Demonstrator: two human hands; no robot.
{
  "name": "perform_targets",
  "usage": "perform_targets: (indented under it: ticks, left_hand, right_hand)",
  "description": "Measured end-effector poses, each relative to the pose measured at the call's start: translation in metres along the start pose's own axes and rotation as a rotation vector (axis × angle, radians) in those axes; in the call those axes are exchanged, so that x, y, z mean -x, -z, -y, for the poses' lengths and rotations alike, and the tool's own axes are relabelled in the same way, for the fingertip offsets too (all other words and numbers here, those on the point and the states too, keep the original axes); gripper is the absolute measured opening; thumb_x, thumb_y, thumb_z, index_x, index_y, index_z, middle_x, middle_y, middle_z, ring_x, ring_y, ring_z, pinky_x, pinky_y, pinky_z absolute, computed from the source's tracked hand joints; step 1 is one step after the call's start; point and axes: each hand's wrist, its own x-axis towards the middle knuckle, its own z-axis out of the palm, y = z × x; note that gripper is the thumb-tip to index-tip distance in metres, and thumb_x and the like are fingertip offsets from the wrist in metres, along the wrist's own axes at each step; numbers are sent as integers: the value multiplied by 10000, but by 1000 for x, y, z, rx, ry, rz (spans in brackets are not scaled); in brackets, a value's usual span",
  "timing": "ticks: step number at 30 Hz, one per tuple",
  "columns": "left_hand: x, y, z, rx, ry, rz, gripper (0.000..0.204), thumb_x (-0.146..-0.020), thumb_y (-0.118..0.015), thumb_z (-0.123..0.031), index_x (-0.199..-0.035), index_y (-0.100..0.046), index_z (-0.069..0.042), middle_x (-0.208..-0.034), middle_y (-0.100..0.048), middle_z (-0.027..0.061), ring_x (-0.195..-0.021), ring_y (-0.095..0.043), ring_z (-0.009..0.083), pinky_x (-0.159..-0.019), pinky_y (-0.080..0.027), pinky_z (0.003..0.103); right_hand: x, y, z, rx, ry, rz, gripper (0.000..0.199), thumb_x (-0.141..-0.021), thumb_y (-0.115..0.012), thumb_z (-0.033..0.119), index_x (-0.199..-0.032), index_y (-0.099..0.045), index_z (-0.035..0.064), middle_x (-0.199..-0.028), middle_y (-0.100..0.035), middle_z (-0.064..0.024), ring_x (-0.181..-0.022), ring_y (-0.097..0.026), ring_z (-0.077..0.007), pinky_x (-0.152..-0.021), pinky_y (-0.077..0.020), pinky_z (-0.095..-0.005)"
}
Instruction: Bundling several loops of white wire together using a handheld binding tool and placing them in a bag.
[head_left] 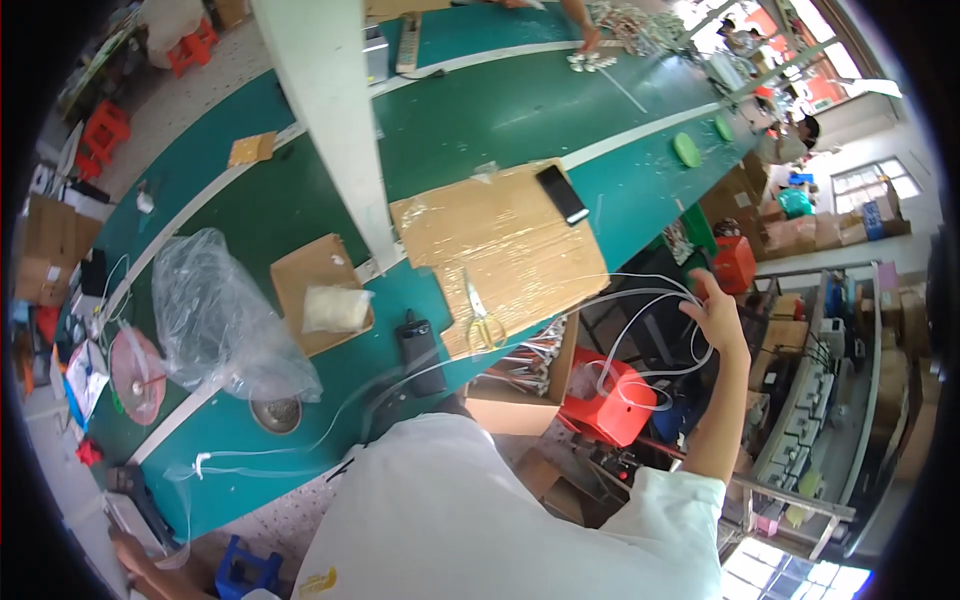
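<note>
On the right, away from the table, my right hand (718, 318) is raised with loops of a thin, whitish, see-through cord (640, 290) between thumb and fingers. The cord hangs in wide curves beside it, and one length runs left across the table in front of my body. Near its left end is a small white piece (201, 462). Low at the left edge, beyond the table, is my left hand (130, 552), close to a hanging stretch of cord. Its fingers are small and partly cut off from view, so its grip is unclear.
Yellow-handled scissors (485, 328) and a phone (562, 194) lie on flattened cardboard (520, 245). Nearby are a black device (421, 355), a clear plastic bag (215, 310) and a white pillar (335, 130). A red stool (622, 405) and an open carton (510, 408) stand below the edge.
</note>
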Motion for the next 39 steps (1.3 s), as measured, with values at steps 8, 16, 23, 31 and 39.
perform_targets:
  ticks: [8, 16, 23, 31, 39]
  left_hand:
    - [-11, 57, -356, 870, 373, 196, 409, -934, -434, -247, -1244, -514, 9, -972, -578, 36, -828, -546, 118, -691, -465, 286]
    - [36, -18, -648, 1330, -616, 1212, 170, -886, -457, -95, -779, -548, 1, -972, -609, 172, -747, -560, 266, -660, -428, 330]
    - [20, -14, -627, 1075, -613, 1175, 228, -890, -447, -75, -673, -474, -9, -600, -544, 92, -504, -500, 247, -495, -389, 337]
    - [8, -15, -556, 1055, -239, 784, 226, -911, -478, -150, -713, -460, -43, -608, -414, 16, -524, -413, 136, -478, -315, 275]
    - [-33, 42, -385, 858, 333, 130, 235, -953, -471, -317, -882, -514, -97, -718, -427, -40, -600, -353, 42, -518, -276, 193]
  right_hand:
    - [40, 28, 169, -543, 530, 744, 136, -788, -666, 110, -720, -633, -4, -578, -558, -140, -494, -548, -261, -462, -394, -330]
    - [65, 5, 284, -917, 936, 528, 76, -753, -693, 49, -760, -636, -1, -614, -589, -110, -564, -582, -281, -503, -419, -335]
    - [49, -7, 236, -901, 720, 536, 169, -744, -709, 114, -648, -620, 8, -533, -515, -125, -472, -498, -265, -456, -363, -320]
    - [22, -5, 195, -925, 716, 625, 183, -662, -784, 108, -642, -619, 33, -538, -554, -52, -477, -528, -167, -460, -350, -270]
    - [-14, -19, 101, -953, 241, 757, 238, -641, -754, -15, -837, -629, 38, -560, -490, 63, -496, -396, -10, -470, -272, -187]
